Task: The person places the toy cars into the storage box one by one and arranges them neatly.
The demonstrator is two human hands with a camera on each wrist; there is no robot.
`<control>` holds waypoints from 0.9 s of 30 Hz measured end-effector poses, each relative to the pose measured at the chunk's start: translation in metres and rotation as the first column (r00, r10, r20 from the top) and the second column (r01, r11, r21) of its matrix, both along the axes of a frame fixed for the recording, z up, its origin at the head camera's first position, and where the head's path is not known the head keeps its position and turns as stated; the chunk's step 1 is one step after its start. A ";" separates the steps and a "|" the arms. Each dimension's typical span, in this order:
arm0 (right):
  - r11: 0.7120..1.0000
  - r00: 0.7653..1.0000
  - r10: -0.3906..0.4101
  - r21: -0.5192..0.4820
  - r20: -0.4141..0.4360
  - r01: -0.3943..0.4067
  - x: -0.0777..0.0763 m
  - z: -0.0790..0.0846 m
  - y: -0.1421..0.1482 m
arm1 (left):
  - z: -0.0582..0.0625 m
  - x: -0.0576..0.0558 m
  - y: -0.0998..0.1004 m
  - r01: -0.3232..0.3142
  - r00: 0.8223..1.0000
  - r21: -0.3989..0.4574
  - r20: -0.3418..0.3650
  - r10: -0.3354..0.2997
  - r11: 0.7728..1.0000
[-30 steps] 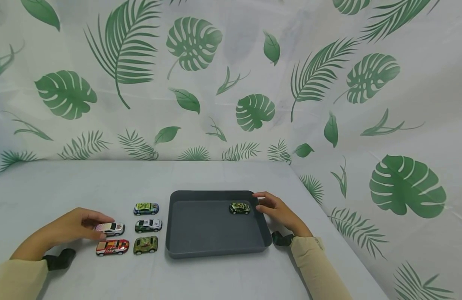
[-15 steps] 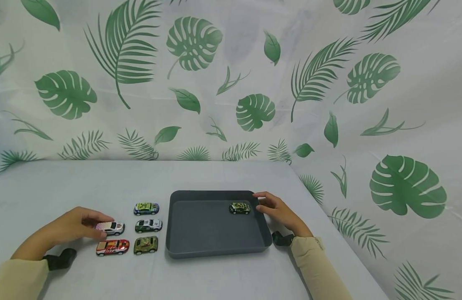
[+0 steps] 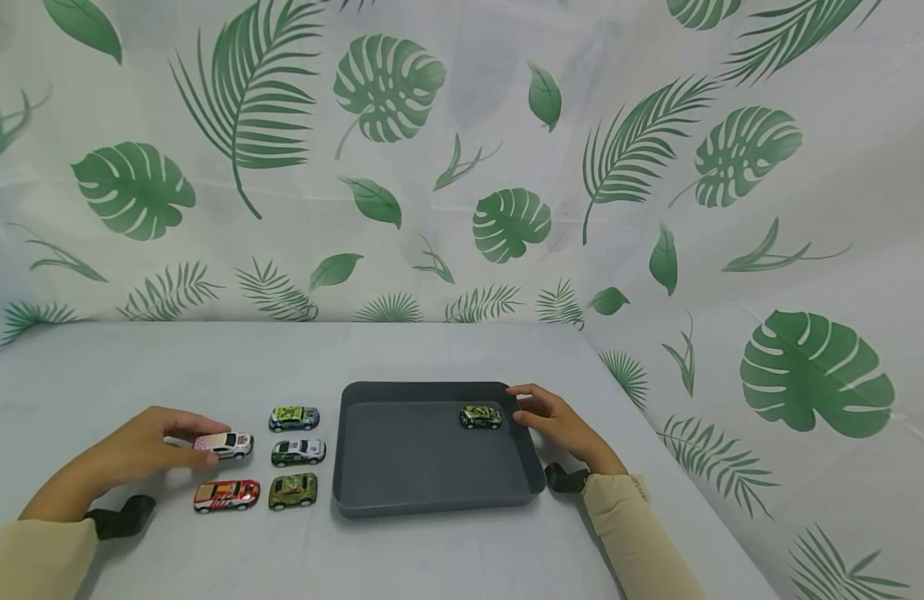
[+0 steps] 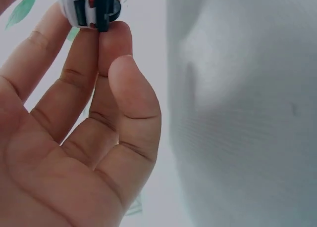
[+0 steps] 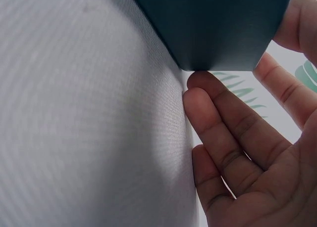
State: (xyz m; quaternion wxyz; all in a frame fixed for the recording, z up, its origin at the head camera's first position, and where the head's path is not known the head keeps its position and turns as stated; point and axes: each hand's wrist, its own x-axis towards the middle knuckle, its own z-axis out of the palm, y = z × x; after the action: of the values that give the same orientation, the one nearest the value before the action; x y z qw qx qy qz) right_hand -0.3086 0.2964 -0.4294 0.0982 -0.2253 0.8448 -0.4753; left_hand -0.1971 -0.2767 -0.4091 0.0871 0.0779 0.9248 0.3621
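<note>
My left hand [image 3: 147, 446] pinches a white toy car [image 3: 233, 445] with a pinkish pattern between thumb and fingers. In the left wrist view its white end [image 4: 79, 9] shows at the fingertips, apart from the table. Just below it in the head view sits a red and orange toy car [image 3: 226, 496]. At the right side of the dark grey tray [image 3: 432, 502], my right hand [image 3: 555, 423] holds the wall near the far corner, thumb at the rim and fingers against the outside [image 5: 223, 39]. A camouflage toy car [image 3: 480, 417] stands inside the tray by that hand.
Between the left hand and the tray, a column of toy cars stands on the white table [image 3: 402, 558]: a blue and yellow-green one [image 3: 293, 418], a white and dark green one [image 3: 298, 452] and an olive camouflage one [image 3: 292, 491]. A leaf-patterned curtain [image 3: 432, 225] hangs behind.
My left hand has raised the white car, which now shows farther from the red and orange car. The right hand and the tray stay in place.
</note>
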 end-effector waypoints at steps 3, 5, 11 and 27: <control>1.000 1.000 -0.001 0.001 -0.001 0.001 0.001 0.001 0.000 | 0.004 0.002 0.002 -0.005 1.000 0.018 0.003 0.005 1.000; 1.000 1.000 -0.001 -0.002 -0.001 0.001 0.001 0.001 0.000 | 0.007 0.003 0.004 -0.007 1.000 0.023 0.006 0.007 1.000; 1.000 1.000 -0.004 -0.005 -0.001 0.004 0.001 0.001 0.000 | 0.011 0.004 0.006 0.006 1.000 0.047 -0.010 -0.006 0.999; 0.999 1.000 -0.021 0.039 -0.018 0.022 0.006 0.002 0.000 | 0.016 0.005 0.022 0.019 0.998 0.114 -0.068 -0.011 0.993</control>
State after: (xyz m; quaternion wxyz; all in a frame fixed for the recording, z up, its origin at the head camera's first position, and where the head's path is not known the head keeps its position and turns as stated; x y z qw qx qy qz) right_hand -0.3023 0.2967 -0.4271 0.0902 -0.2183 0.8571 -0.4578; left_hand -0.1919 -0.2546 -0.3927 0.0543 0.1019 0.9044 0.4109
